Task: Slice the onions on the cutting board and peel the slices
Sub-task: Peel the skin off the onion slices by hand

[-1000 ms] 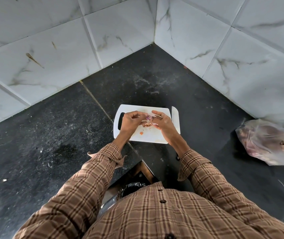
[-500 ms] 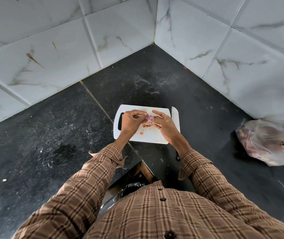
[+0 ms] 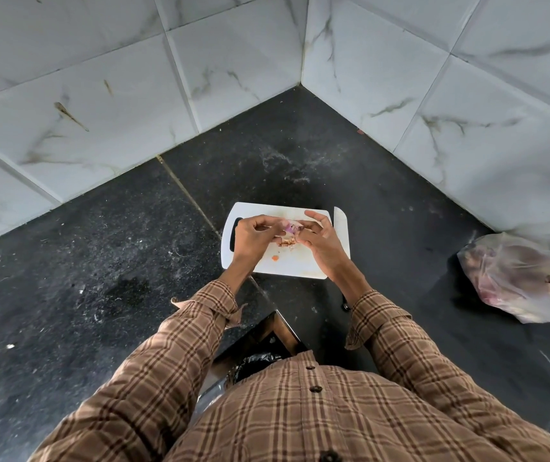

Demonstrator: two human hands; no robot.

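Nearest, plaid sleeves [image 3: 196, 331] cover both forearms and hide part of the black tabletop [image 3: 100, 261]; the knife [image 3: 341, 225] shows only its blade tip past the right wrist, handle mostly hidden. Above the white cutting board [image 3: 297, 266], left hand [image 3: 250, 236] and right hand [image 3: 322, 241] meet, fingers curled, both pinching a small purple onion piece [image 3: 289, 228]; peel scraps [image 3: 287, 242] below are hard to read. Far right, a clear bag [image 3: 527, 278] is cut off.
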